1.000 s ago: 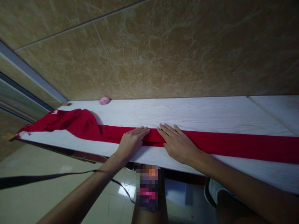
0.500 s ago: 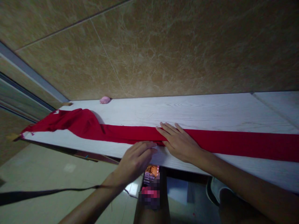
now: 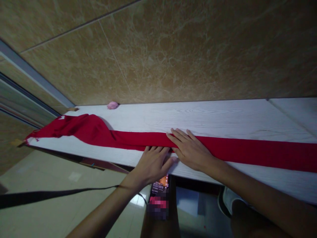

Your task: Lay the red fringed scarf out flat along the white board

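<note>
A long strip of red cloth [image 3: 247,148] lies along a white wood-grain board [image 3: 223,115], flat on the right and bunched up toward its left end. My right hand [image 3: 193,148] rests palm down on the strip near the middle, fingers spread and pressing the fabric. Beside it, my left hand [image 3: 153,165] reaches the near edge of the cloth with fingers straight and thumb apart. Its fingertips meet that edge, and I cannot tell whether they slip into a fold.
A small pink object [image 3: 113,105] sits at the back, against the brown tiled wall [image 3: 173,53]. Below the board's near edge, a lit phone [image 3: 160,185] rests on my leg. A dark strap [image 3: 61,194] runs to my left wrist. A shoe [image 3: 231,200] shows below right.
My left hand has shifted slightly right and forward to the cloth's near edge, its curled fingers now straightened and thumb out. The right hand stays nearly in place.
</note>
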Motion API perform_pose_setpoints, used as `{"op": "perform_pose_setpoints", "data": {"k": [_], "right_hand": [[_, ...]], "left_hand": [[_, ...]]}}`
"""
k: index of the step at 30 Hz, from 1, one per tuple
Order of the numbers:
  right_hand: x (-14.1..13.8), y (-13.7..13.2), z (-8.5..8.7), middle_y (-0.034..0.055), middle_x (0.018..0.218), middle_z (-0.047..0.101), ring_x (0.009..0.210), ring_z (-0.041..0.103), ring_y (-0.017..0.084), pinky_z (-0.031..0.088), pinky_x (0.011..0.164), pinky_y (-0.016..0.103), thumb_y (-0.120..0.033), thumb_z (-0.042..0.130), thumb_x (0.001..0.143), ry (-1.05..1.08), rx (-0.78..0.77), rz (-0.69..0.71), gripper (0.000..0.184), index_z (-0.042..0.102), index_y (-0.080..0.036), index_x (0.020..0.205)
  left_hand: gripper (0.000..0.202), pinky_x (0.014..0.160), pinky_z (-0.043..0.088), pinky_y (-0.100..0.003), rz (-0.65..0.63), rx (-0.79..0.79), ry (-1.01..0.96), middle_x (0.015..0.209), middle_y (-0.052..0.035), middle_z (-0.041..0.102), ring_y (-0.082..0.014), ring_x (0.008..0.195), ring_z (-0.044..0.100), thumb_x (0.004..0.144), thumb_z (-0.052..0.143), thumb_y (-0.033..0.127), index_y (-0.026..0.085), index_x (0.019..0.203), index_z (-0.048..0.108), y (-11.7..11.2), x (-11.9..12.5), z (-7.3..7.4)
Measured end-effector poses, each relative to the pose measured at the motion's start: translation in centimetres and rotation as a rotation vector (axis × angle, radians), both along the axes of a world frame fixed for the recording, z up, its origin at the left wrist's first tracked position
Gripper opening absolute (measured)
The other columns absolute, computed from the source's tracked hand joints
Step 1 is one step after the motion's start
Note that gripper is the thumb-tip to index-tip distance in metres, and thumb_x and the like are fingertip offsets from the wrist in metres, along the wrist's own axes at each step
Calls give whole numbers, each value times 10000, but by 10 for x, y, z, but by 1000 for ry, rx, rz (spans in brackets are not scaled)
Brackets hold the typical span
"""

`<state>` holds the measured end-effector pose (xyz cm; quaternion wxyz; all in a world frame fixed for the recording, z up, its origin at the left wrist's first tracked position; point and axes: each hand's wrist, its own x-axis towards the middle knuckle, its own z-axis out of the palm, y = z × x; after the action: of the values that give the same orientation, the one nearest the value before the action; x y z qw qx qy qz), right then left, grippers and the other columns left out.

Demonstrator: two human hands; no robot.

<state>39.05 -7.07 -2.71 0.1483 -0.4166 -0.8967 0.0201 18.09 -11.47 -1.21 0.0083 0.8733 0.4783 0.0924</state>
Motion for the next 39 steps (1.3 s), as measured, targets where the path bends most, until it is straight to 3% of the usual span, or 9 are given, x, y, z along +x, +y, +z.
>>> {"op": "perform_pose_setpoints", "data": {"k": [5,10,18,22,24,26,29,33,39], "right_hand": [[0,-3,2,158,1780,399,1647,376,370,290,1329,687,-456,368,1145,-7,16,-36,628,499,-184,1695],[3,-4,4,153,1797,363,1654,358,375,278,1333,684,-460,400,1137,-46,-11,-57,618,515,-207,1689],[7,-4,1,108,1788,411,1645,381,360,315,1313,689,-411,298,1163,-16,19,-32,580,546,-286,1672],[9,-4,0,111,1799,377,1656,352,381,310,1302,725,-408,274,1167,-6,13,-4,590,526,-292,1688],[9,-4,1,104,1805,366,1658,346,380,304,1305,724,-408,291,1166,-16,2,0,583,513,-302,1695],[9,-5,3,93,1809,361,1658,347,374,296,1312,719,-408,311,1166,-27,-2,-3,575,505,-313,1699],[9,-5,4,81,1817,343,1662,339,366,286,1318,713,-412,329,1167,-40,-4,4,569,496,-319,1702],[11,-4,4,97,1809,351,1666,331,357,280,1330,690,-428,356,1160,-44,-7,-10,580,491,-283,1706],[27,-6,0,136,1798,371,1652,359,369,284,1332,678,-359,446,1106,-33,0,-32,612,498,-224,1701]], "left_hand": [[481,1055,523,-544,110,73,19,1174,-107,809,-314,1082,733,1180,316,478,229,1210,726,17,-20,-11],[448,1084,518,-619,241,94,44,1218,-129,790,-342,1135,719,1162,351,484,225,1238,709,24,-54,-11],[359,1203,348,-835,470,35,167,1404,-189,735,-428,1347,657,1039,424,289,250,1254,710,42,-168,-5],[470,1193,450,-746,734,33,-9,1382,-262,699,-464,1395,628,1033,471,485,151,1320,633,48,-194,0],[660,1155,504,-715,841,174,-126,1430,-317,643,-497,1423,597,967,589,577,91,1411,553,47,-190,4],[787,1175,466,-756,797,349,-151,1604,-367,499,-547,1560,439,910,680,523,61,1513,478,48,-183,11],[669,1276,286,-818,527,371,-15,1758,-264,404,-518,1681,250,918,611,309,135,1559,529,53,-182,21],[536,1347,275,-708,261,196,115,1536,-119,707,-370,1576,521,937,457,213,233,1411,705,62,-205,30],[465,1287,464,-570,181,162,19,1423,-1,777,-272,1379,694,1065,379,296,220,1355,735,43,-240,25]]}}
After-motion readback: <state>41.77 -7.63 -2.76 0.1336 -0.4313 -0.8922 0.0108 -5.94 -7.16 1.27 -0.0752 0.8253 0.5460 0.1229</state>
